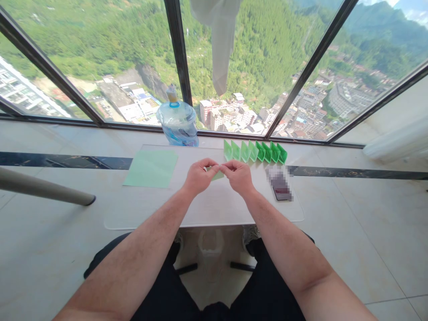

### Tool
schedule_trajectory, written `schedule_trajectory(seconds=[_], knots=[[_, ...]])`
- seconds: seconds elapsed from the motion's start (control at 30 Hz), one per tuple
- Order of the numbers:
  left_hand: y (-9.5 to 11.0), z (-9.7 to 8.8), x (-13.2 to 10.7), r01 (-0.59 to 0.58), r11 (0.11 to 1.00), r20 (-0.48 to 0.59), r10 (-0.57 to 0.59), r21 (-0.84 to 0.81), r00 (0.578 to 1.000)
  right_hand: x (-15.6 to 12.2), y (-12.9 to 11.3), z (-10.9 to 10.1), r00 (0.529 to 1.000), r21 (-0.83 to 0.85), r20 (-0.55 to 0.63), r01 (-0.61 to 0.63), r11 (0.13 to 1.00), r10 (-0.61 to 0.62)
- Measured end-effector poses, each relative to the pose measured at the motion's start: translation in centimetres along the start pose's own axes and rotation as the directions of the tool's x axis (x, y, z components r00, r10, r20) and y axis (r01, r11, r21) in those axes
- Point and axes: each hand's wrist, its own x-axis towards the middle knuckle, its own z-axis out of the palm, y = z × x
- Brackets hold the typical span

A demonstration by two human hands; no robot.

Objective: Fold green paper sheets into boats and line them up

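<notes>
Between my hands, just above the table, is a small piece of folded light green paper (218,175), mostly covered by the fingers. My left hand (199,174) pinches its left side, and my right hand (238,174) pinches it from the right, the fingertips of both nearly meeting. Sheets of light green paper (150,168) lie flat to the left of my left hand. Beyond my right hand stands a row of several folded green paper pieces (254,152), paler at the left and deeper green at the right.
The low white table (214,209) has a phone (281,189), partly blurred out, at its right. A large clear water jug (178,122) stands behind the table by the window. A grey pole (47,187) reaches in from the left above the tiled floor (361,223).
</notes>
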Motion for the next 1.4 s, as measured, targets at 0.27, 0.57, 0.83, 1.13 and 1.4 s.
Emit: schedule_trajectory(seconds=[0.27, 0.57, 0.83, 1.13, 1.4], knots=[[0.6, 0.4, 0.0, 0.05, 0.987, -0.096, -0.065, -0.152, 0.993, -0.1, 0.1, 0.2, 0.997, 0.022, -0.037, -0.06, 0.998, 0.061], [-0.6, 0.5, 0.9, 0.101, 0.835, -0.189, -0.238, -0.541, 0.953, -0.6, 0.4, 1.2, 0.987, 0.083, -0.144, -0.064, 0.994, 0.076], [-0.6, -0.3, 1.5, 0.062, 0.731, -0.207, -0.273, -0.679, 0.939, -1.9, -0.2, 2.2, 0.997, 0.08, -0.078, -0.016, 0.997, 0.022], [0.3, -0.7, 1.0, 0.195, 0.665, 0.032, -0.25, -0.721, 0.968, -1.3, 0.5, 2.0, 0.977, -0.009, 0.131, -0.166, 0.986, 0.166], [0.8, -0.4, 0.1, 0.376, 0.6, 0.326, -0.196, -0.706, 0.925, -1.0, 0.6, 1.8, 0.953, 0.148, 0.219, -0.246, 0.958, 0.211]])
